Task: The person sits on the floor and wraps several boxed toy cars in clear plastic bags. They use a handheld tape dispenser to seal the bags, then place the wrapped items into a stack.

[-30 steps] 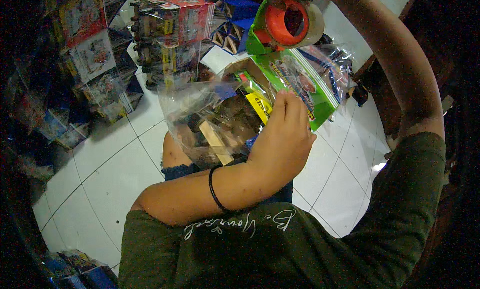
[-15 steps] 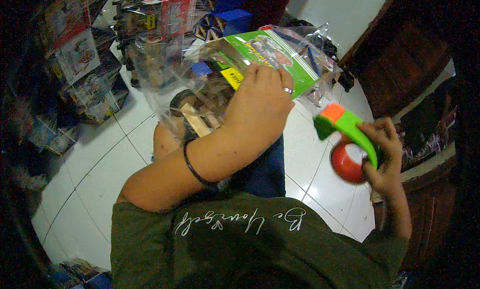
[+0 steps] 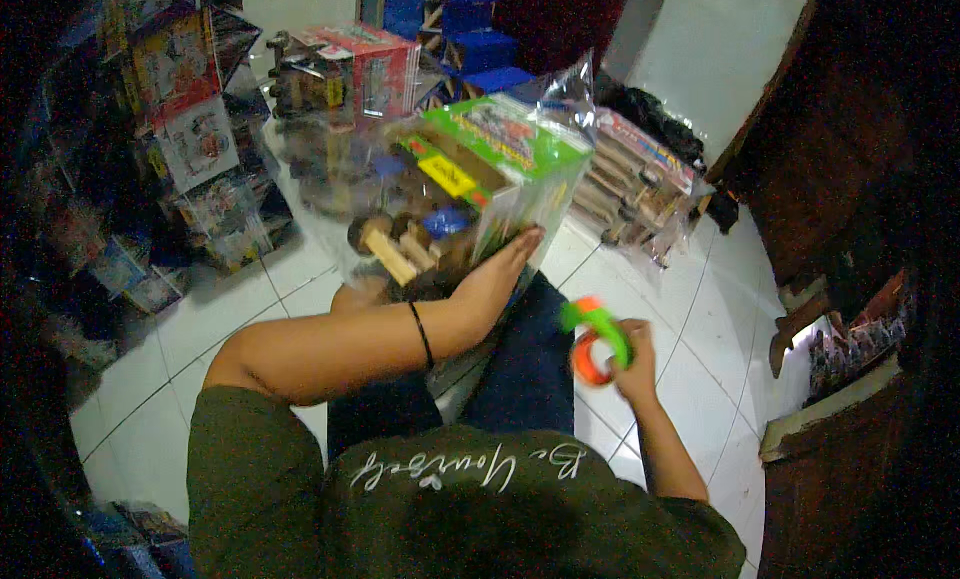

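Straight ahead in the head view, a clear-wrapped package [image 3: 478, 186] sits tilted at twelve o'clock from the middle, with a green printed panel [image 3: 505, 129] on top, a yellow label [image 3: 447, 176] and pale wooden pieces [image 3: 388, 257] toward its near left corner. Whether it rests on the knees cannot be told. Just below it, near the centre, the left hand [image 3: 507, 267] lies with its fingers straight along the package's near right side; the thumb is hidden, so I can't tell whether they grip. A black band [image 3: 421, 337] circles that wrist.

At four o'clock the right hand [image 3: 637, 357] is curled around a green tape dispenser [image 3: 616, 337] with an orange-red roll [image 3: 590, 362], blurred, well apart from the package. At two o'clock, another clear bag [image 3: 635, 184] of wooden pieces lies on the white tiled floor [image 3: 690, 304]. A red-and-white wrapped package [image 3: 380, 69] stands at eleven, blue boxes [image 3: 478, 51] at twelve, and a stack of wrapped packages [image 3: 198, 144] at ten.
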A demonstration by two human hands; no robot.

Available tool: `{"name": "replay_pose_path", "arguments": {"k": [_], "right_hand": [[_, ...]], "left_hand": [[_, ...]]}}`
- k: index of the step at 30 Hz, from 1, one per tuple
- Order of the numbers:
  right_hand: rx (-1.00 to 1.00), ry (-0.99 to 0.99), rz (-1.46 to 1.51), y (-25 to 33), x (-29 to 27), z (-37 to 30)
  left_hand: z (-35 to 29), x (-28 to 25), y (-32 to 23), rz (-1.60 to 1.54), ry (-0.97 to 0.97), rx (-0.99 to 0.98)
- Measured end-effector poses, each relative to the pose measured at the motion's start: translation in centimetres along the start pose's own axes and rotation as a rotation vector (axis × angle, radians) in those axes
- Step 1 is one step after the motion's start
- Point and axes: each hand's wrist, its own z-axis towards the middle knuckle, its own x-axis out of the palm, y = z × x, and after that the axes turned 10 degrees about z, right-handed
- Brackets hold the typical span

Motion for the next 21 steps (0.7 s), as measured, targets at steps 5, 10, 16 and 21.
{"name": "replay_pose_path", "arguments": {"k": [5,10,16,21], "right_hand": [[0.674,-0.799,0.105,-17.7,2.9,-9.3],[0.509,-0.513,-0.516,-15.8,5.2,-8.6],[0.036,0.267,0.246,5.8,14.4,2.5],[-0.072,0.348,0.157,1.8,19.1,7.5]], "left_hand": [[-2.0,-0.5,3.0,-0.909,-0.087,0.176],[-11.5,2.0,15.0,-0.73,-0.182,-0.25],[-13.3,7.3,19.2,-0.48,0.106,0.085],[-4.8,5.9,21.2,-0.373,-0.03,0.005]]}}
